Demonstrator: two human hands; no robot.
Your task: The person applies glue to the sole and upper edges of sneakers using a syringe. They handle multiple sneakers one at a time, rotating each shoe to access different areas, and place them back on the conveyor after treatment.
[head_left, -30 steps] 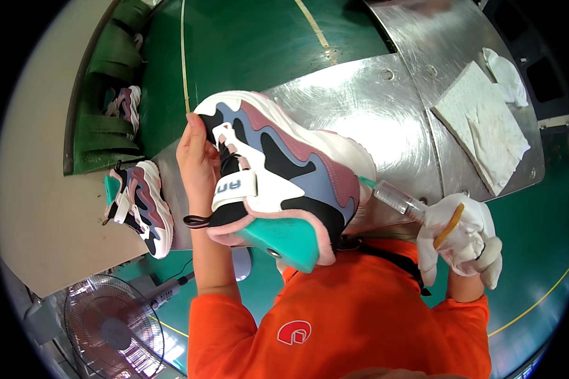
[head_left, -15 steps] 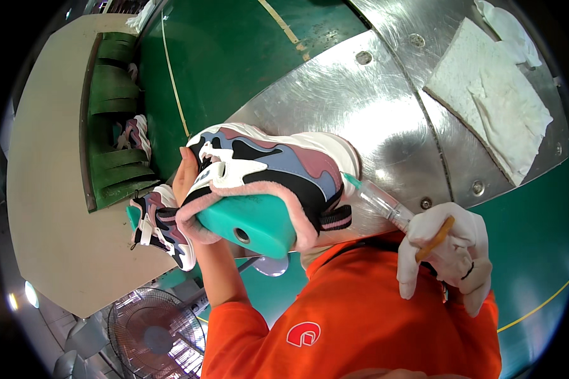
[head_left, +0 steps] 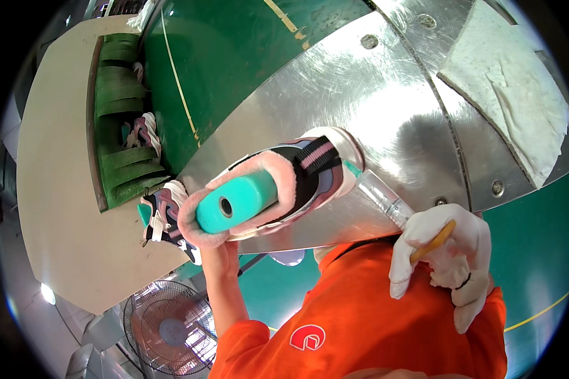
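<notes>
Head view: shoe (head_left: 303, 183) is over the metal table's (head_left: 392, 120) near-left part, opening up, a smooth green block (head_left: 237, 199) inside. Person's L hand (head_left: 222, 252) is mostly hidden below it at the table's near edge; can't tell its grip. Gloved R hand (head_left: 446, 243), by the table's near-right edge, is closed round a clear plastic syringe (head_left: 385, 199), green tip at the heel. Shoe prob. light-ish but block adds wt; fuzzy pink collar squashy, so best held w/ palm under stiff white sole.
</notes>
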